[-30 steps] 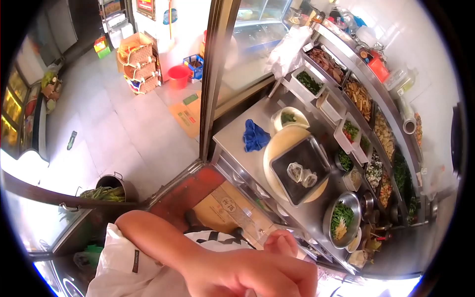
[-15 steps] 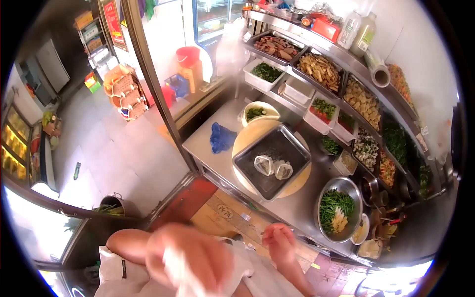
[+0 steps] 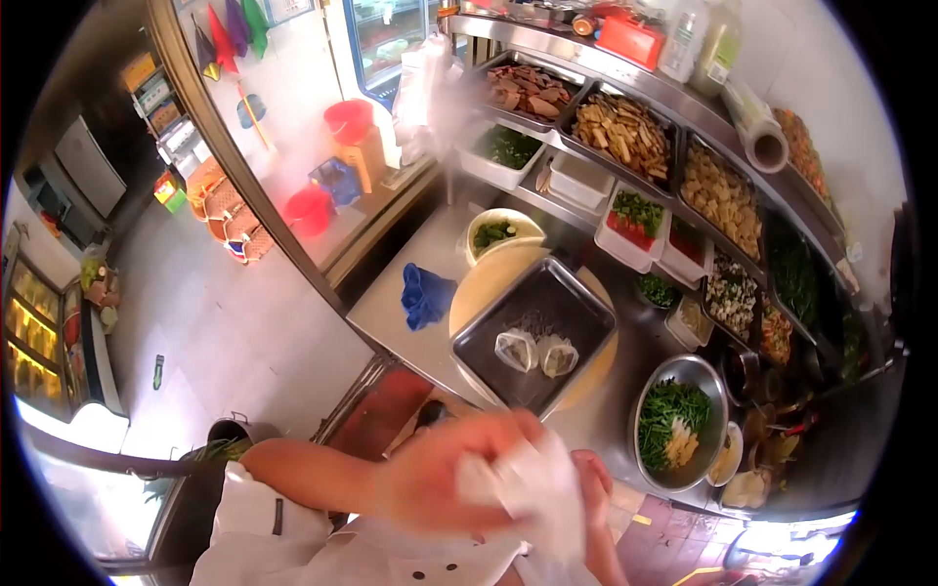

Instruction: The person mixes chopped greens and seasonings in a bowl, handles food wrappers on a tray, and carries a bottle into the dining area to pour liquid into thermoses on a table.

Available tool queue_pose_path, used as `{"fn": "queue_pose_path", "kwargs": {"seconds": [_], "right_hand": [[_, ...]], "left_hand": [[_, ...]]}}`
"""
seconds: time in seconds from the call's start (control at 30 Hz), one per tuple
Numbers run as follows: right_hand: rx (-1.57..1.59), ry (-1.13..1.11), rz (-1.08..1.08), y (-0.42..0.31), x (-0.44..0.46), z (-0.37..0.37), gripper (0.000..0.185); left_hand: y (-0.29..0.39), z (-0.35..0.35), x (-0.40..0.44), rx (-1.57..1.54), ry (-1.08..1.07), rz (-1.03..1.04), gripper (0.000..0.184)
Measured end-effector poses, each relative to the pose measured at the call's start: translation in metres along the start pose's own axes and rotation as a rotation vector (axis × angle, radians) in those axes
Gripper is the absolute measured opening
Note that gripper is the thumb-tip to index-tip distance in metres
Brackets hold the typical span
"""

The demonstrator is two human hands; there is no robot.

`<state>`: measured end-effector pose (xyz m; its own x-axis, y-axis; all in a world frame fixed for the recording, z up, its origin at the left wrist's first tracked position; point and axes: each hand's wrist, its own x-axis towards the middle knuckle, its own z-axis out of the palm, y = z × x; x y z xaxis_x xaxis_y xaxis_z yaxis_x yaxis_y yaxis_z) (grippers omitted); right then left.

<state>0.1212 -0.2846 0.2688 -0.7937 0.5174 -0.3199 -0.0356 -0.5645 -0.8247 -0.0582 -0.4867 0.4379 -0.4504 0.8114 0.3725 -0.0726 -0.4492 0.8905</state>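
Note:
My left hand (image 3: 449, 474), smeared by motion, grips a crumpled white cloth (image 3: 542, 493) in front of my body. Right beside the cloth is my right hand (image 3: 592, 481); the cloth covers part of it, so its grip does not show. Whether it touches the cloth I cannot tell. Beyond both hands a dark metal tray (image 3: 489, 366) lies on a round wooden board (image 3: 469, 293). Two small clear plastic bags (image 3: 516, 350) with something inside rest in the tray. A steel bowl (image 3: 718, 410) of chopped greens (image 3: 669, 410) stands to the right.
A crumpled blue bag (image 3: 426, 296) and a pale bowl of greens (image 3: 500, 234) sit on the steel counter (image 3: 381, 313). Food trays (image 3: 625, 127) line the shelf at the back right. An upright frame post (image 3: 256, 176) stands at left, a pot (image 3: 242, 428) below.
My left hand has swung to the right with the white cloth, up to my right hand. The view has shifted slightly. The tray and bowls stay on the counter.

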Motion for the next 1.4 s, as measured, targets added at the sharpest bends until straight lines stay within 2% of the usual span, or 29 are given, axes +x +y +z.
{"fn": "queue_pose_path", "kwargs": {"seconds": [0.07,0.13,0.17,0.2,0.27,0.3,0.43,0.67,0.73,0.77,0.87,1.1,1.2,1.27,1.33,1.4], "right_hand": [[0.084,-0.014,-0.07,0.02,0.021,0.004,0.022],[0.075,0.062,0.02,-0.002,0.025,0.031,0.023],[0.074,0.058,0.007,-0.003,0.031,0.042,0.022],[0.077,0.054,-0.002,-0.002,0.036,0.053,0.021],[0.057,0.086,-0.016,0.0,0.05,0.071,0.019],[0.048,0.1,-0.008,0.002,0.055,0.08,0.017],[0.089,0.084,-0.038,0.007,0.072,0.117,0.021],[0.02,0.151,-0.073,0.011,0.092,0.142,0.021],[0.001,0.202,-0.065,0.01,0.09,0.149,0.022],[-0.012,0.228,-0.062,0.006,0.091,0.156,0.022],[-0.024,0.246,-0.077,0.009,0.095,0.158,0.022],[-0.045,0.246,-0.067,0.012,0.095,0.158,0.021],[-0.072,0.281,-0.02,0.01,0.094,0.153,0.021],[-0.052,0.296,-0.001,0.014,0.096,0.153,0.021],[0.019,0.311,-0.025,0.019,0.097,0.15,0.021],[0.048,0.215,-0.068,0.028,0.098,0.135,0.021]], "left_hand": [[0.002,-0.008,0.032,-0.394,-0.251,0.318,0.023],[-0.007,-0.037,0.048,-0.628,-0.447,0.432,0.017],[-0.014,-0.055,0.056,-0.712,-0.563,0.458,0.019],[-0.022,-0.076,0.044,-0.787,-0.645,0.397,0.018],[-0.009,-0.109,0.043,-0.905,-0.682,0.241,0.016],[0.019,-0.114,0.041,-0.949,-0.613,0.145,0.015],[0.028,-0.157,0.073,-0.948,-0.694,0.113,0.015],[0.011,-0.162,0.133,-0.921,-0.685,0.479,0.02],[0.014,-0.175,0.131,-0.942,-0.716,0.338,0.02],[0.03,-0.191,0.131,-0.949,-0.748,0.17,0.019],[0.009,-0.164,0.137,-1.169,-0.64,0.446,0.021],[0.006,-0.165,0.138,-1.249,-0.662,0.457,0.023],[0.004,-0.174,0.138,-1.071,-0.626,0.375,0.024],[0.015,-0.18,0.122,-1.203,-0.579,-0.016,0.025],[0.009,-0.185,0.122,-1.164,-0.426,-0.179,0.025],[0.012,-0.182,0.116,-1.194,-0.441,-0.096,0.025]]}}
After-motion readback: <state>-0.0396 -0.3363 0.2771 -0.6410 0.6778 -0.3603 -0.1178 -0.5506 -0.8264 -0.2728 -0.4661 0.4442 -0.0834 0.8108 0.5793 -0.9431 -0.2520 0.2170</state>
